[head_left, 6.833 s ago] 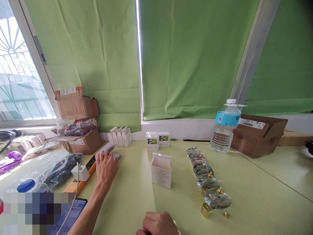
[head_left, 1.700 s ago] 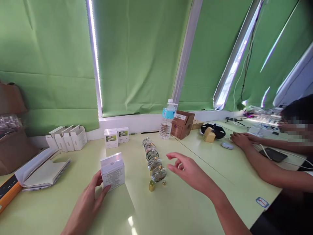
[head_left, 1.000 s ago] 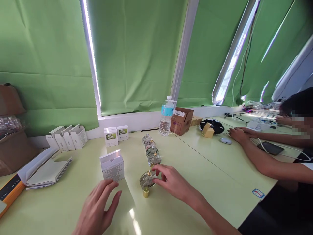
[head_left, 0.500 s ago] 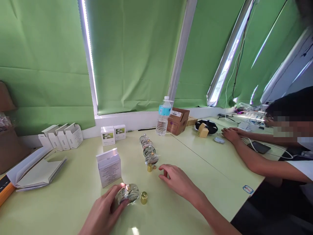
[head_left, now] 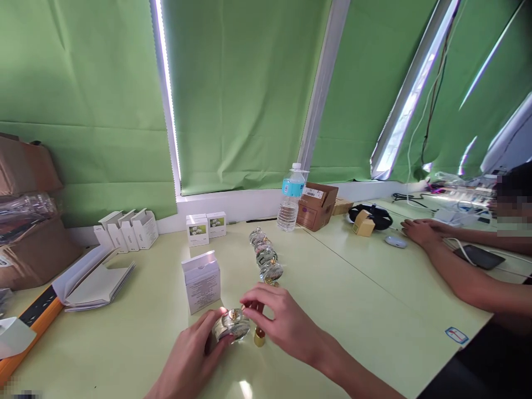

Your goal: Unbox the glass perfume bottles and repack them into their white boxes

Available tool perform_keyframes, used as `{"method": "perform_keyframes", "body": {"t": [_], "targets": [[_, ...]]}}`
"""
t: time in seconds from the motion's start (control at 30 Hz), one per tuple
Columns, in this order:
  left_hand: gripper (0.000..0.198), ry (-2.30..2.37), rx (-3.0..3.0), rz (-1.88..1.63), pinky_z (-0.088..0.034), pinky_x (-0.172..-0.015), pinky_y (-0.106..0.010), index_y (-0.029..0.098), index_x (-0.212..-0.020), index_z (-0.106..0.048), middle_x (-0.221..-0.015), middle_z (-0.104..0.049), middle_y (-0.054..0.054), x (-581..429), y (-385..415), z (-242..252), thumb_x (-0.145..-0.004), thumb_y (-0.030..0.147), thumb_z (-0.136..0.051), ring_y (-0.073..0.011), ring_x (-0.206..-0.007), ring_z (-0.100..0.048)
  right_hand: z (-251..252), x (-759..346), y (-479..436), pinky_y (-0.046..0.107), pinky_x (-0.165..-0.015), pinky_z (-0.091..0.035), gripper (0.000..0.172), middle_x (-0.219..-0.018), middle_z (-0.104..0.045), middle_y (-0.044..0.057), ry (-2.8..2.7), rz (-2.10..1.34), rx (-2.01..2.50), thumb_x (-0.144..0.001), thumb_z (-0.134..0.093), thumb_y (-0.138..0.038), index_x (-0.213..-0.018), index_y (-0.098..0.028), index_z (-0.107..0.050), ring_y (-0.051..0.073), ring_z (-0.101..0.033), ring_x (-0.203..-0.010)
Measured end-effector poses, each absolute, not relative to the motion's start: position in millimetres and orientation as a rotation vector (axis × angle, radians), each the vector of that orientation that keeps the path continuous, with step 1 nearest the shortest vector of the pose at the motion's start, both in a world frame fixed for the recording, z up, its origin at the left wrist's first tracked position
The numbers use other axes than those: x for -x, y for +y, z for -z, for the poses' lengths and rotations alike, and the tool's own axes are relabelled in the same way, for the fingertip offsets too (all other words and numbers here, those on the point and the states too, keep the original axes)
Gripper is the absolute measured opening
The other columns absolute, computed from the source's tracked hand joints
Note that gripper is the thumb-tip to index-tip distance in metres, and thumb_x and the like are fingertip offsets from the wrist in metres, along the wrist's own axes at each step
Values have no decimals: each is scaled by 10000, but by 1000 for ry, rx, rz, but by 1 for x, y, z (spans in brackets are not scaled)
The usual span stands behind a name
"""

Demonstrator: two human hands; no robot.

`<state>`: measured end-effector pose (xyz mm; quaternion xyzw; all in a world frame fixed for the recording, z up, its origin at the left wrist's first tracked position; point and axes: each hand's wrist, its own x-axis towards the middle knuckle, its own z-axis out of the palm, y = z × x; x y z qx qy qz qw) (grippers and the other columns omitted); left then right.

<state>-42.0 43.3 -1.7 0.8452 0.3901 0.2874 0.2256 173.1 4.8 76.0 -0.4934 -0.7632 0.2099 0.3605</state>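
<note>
My left hand (head_left: 197, 343) is closed round a clear glass perfume bottle (head_left: 235, 327) with a small gold top, resting on the table. From the right, my right hand (head_left: 276, 316) reaches over beside the bottle's top, thumb and forefinger pinched together; anything between them is too small to make out. Below its fingers a gold cap (head_left: 259, 336) stands on the table, partly covered. An upright white box (head_left: 203, 285) with its flap up is just behind the held bottle. Farther back runs a row of several similar glass bottles (head_left: 266, 256).
Two small white boxes (head_left: 197, 231) stand near the wall, with open white cartons (head_left: 143, 230) to their left. A water bottle (head_left: 291, 202) and a brown box (head_left: 318, 208) are at the back. At right, a co-worker's arms (head_left: 449, 249) rest by a white mouse (head_left: 395, 241).
My right hand has moved left and nearer, from beside the bottle row to the held bottle's top, its fingers closing into a pinch. The view has turned slightly left.
</note>
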Motion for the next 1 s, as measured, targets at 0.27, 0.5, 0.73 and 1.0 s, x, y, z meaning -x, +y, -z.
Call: {"method": "perform_keyframes", "body": {"t": [0.27, 0.5, 0.73, 1.0], "targets": [[337, 1026, -2329, -788, -478, -571, -235, 301, -1264, -511, -946, -705, -27, 43, 45, 5, -950, 417, -476, -160, -658, -629, -72, -151, 11, 280, -791, -500, 247, -960, -672, 43, -2198, -315, 1156, -995, -447, -239, -1052, -209, -686, 158, -619, -862], [343, 1018, -2329, -791, -479, -593, -230, 314, -1287, -480, -1022, -696, -25, 43, 45, 5, -955, 399, -476, -151, -680, -632, -61, -150, 12, 304, -742, -514, 266, -883, -680, 55, -2238, -81, 1053, -976, -429, -142, -989, -177, -692, 170, -608, -806], [331, 1006, -2327, -799, -455, -579, -217, 324, -1279, -480, -967, -690, -8, 43, 44, 5, -956, 397, -479, -138, -657, -610, -59, -150, 12, 293, -796, -530, 216, -918, -715, 53, -2143, -212, 995, -945, -512, -154, -1041, -182, -704, 168, -641, -849], [340, 1001, -2330, -795, -443, -567, -211, 316, -1287, -478, -950, -685, -11, 42, 44, 4, -956, 394, -481, -128, -624, -584, -59, -151, 12, 301, -766, -518, 209, -874, -736, 41, -2119, -244, 1006, -935, -528, -181, -981, -187, -732, 166, -644, -781]]}}
